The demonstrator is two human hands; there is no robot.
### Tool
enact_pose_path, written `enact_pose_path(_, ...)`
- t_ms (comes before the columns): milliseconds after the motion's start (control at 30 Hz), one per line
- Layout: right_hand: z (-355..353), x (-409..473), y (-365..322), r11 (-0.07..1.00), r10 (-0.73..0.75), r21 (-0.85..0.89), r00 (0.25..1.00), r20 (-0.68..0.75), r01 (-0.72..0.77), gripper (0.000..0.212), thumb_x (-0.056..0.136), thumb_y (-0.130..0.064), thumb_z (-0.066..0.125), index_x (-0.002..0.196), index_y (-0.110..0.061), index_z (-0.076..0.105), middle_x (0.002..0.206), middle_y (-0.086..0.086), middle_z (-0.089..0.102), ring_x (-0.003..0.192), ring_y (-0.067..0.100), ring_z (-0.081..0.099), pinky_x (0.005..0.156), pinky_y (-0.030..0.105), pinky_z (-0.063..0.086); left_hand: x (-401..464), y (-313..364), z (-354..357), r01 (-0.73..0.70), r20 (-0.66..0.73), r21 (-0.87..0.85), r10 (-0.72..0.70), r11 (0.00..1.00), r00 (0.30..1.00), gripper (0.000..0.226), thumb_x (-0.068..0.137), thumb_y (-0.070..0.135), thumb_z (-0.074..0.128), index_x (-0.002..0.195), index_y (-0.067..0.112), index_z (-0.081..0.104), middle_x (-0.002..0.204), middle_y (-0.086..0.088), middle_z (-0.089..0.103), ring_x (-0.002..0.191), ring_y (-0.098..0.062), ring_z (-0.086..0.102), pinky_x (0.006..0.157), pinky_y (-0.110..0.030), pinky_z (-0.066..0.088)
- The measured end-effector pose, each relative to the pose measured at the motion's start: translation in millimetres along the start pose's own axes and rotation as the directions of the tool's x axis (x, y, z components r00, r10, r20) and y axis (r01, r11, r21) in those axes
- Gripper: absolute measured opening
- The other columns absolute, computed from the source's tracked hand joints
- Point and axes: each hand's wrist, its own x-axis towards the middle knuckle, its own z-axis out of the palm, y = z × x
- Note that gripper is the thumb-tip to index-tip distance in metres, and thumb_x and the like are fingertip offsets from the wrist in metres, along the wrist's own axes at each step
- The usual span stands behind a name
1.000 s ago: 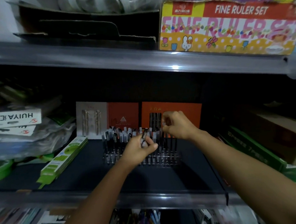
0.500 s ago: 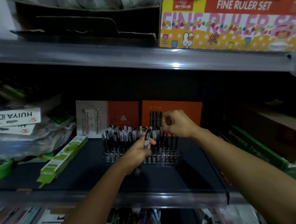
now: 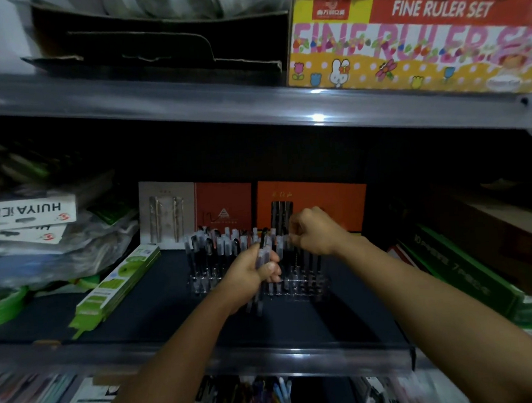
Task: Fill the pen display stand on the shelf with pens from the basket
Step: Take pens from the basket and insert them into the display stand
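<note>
A clear pen display stand (image 3: 307, 287) sits on the dark shelf mat, with several capped pens (image 3: 220, 246) upright in its left and back rows. My left hand (image 3: 253, 275) is in front of the stand, closed around a small bunch of pens (image 3: 263, 254) held upright. My right hand (image 3: 315, 232) is over the stand's back right rows, fingers pinched on one pen's cap (image 3: 287, 239). The basket is not in view.
Orange pen boxes (image 3: 327, 203) and a grey pen card (image 3: 166, 213) lean behind the stand. A green box (image 3: 117, 283) lies to the left, dark green boxes (image 3: 459, 270) to the right. The upper shelf edge (image 3: 253, 108) hangs low overhead, bearing a ruler set box (image 3: 413, 39).
My left hand has turned its bunch of pens more upright and stayed in front of the stand. My right hand has stayed over the back right rows.
</note>
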Motion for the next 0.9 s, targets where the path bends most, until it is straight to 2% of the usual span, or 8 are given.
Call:
enact_pose_path(233,-2,1,-3,0.999,0.016,-0.028,0.999,0.034,-0.015,0.014,0.083,-0.017,0.069,0.076,-0.015,0.057,0.071,-0.001,0.055,0.069,0.018,0.058,0.049,0.021,0.036,0,-1,-2,-0.030,0.009,-0.018,0.030,0.999,1.000,0.011,0.098,0.007,0.045,0.092,0.006,0.054,0.080,-0.011,0.066,0.072,-0.018,0.067,0.067,-0.025,0.054)
enact_pose_path(400,-4,2,-4,1.000,0.009,-0.015,0.998,0.058,-0.008,0.017,0.084,-0.015,0.069,0.073,-0.018,0.056,0.071,-0.002,0.054,0.069,0.016,0.057,0.050,0.020,0.036,-1,0,-3,-0.018,-0.001,-0.036,0.018,0.999,1.000,0.013,0.097,0.008,0.046,0.089,0.007,0.056,0.075,-0.008,0.067,0.068,-0.010,0.067,0.066,-0.022,0.053)
enact_pose_path(633,-8,5,-6,1.000,-0.013,-0.020,0.993,0.114,0.016,0.006,0.087,-0.014,0.065,0.085,-0.009,0.063,0.081,0.005,0.060,0.078,0.021,0.060,0.058,0.025,0.044,-4,1,-4,-0.010,-0.021,-0.052,0.009,0.999,1.000,0.015,0.097,0.009,0.047,0.088,0.010,0.058,0.073,-0.006,0.068,0.074,-0.016,0.068,0.067,-0.022,0.054)
enact_pose_path(800,-7,8,-4,0.999,-0.014,-0.045,0.988,0.151,0.021,0.005,0.087,-0.009,0.063,0.082,-0.012,0.063,0.085,0.007,0.063,0.082,0.022,0.062,0.066,0.032,0.051,-4,2,-5,-0.014,-0.014,-0.044,0.013,0.999,1.000,0.013,0.097,0.010,0.047,0.090,0.009,0.059,0.075,-0.008,0.069,0.078,-0.020,0.068,0.074,-0.028,0.057)
enact_pose_path(900,1,8,-3,0.997,-0.003,-0.077,0.990,0.141,0.014,0.004,0.089,-0.010,0.062,0.086,-0.013,0.064,0.089,0.005,0.063,0.084,0.020,0.061,0.069,0.030,0.049,-4,1,-5,-0.009,-0.009,-0.044,0.009,0.999,1.000,0.013,0.097,0.011,0.048,0.090,0.009,0.059,0.075,-0.007,0.068,0.077,-0.019,0.069,0.073,-0.026,0.057)
